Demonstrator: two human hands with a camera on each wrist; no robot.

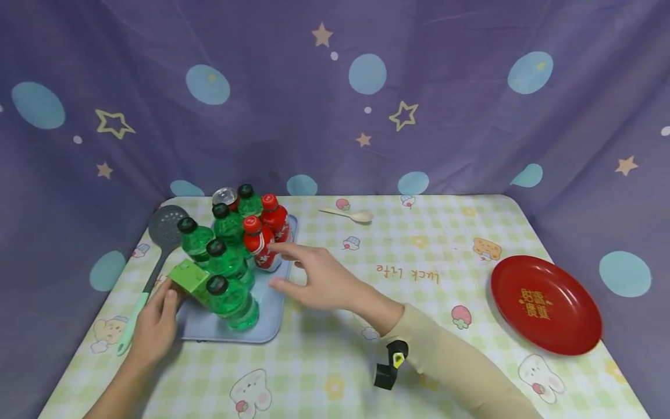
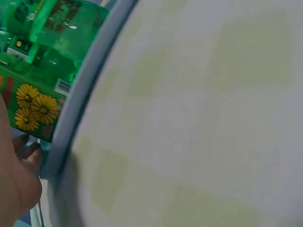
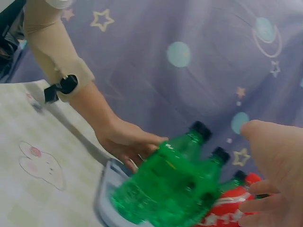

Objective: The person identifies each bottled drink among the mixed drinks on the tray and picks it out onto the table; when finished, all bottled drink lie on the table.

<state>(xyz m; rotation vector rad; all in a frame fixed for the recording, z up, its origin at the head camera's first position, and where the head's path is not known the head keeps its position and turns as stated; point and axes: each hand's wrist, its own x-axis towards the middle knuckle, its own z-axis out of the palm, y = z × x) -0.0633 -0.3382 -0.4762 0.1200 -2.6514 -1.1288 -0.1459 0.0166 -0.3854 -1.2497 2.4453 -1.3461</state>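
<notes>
My left hand (image 1: pixel 159 320) is at the near-left corner of the blue-grey tray (image 1: pixel 272 299), gripping a green drink carton (image 1: pixel 189 276). Yellow flowers are printed on the carton's side in the left wrist view. Several green plastic bottles (image 1: pixel 230 299) with black caps stand beside the carton. My right hand (image 1: pixel 321 279) reaches over the tray's right edge, thumb and forefinger spread apart. Its forefinger is right at a red-capped bottle (image 1: pixel 260 247) with a red label. Another red bottle (image 1: pixel 274 215) stands just behind, and a can (image 1: pixel 225 198) is at the tray's back.
Left of the tray lies a skimmer (image 1: pixel 166 233) with a mint handle. A wooden spoon (image 1: pixel 361 216) rests near the table's back edge. At the far right sits a red plate (image 1: pixel 570 308) with gold characters. A purple curtain (image 1: pixel 445 116) hangs behind the checked tablecloth (image 1: pixel 419 244).
</notes>
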